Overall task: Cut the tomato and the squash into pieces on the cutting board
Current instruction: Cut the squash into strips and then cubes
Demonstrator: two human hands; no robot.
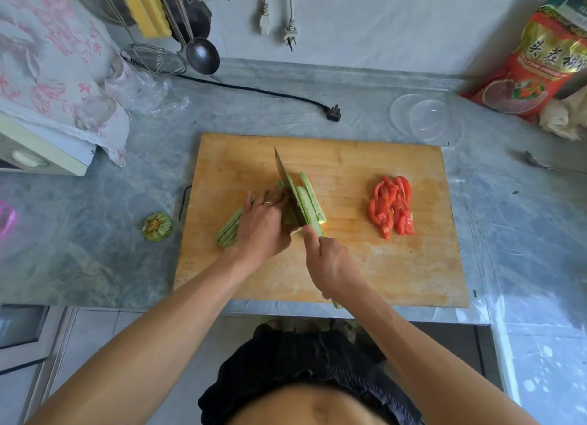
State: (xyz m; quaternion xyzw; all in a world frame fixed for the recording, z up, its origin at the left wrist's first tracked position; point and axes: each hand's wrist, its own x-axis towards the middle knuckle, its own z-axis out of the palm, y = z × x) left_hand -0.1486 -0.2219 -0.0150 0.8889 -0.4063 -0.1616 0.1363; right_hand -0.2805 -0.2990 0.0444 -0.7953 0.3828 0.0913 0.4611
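I see pale green squash (309,207) strips and red tomato (391,207) slices on a light brown cutting board (365,259); the surface (95,208) is marbled grey-green.

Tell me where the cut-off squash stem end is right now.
In the head view, the squash stem end lies on the counter, just off the cutting board's left edge, left of the left hand.

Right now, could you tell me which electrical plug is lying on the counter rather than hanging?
The black plug on its black cord; the two white plugs hang against the wall.
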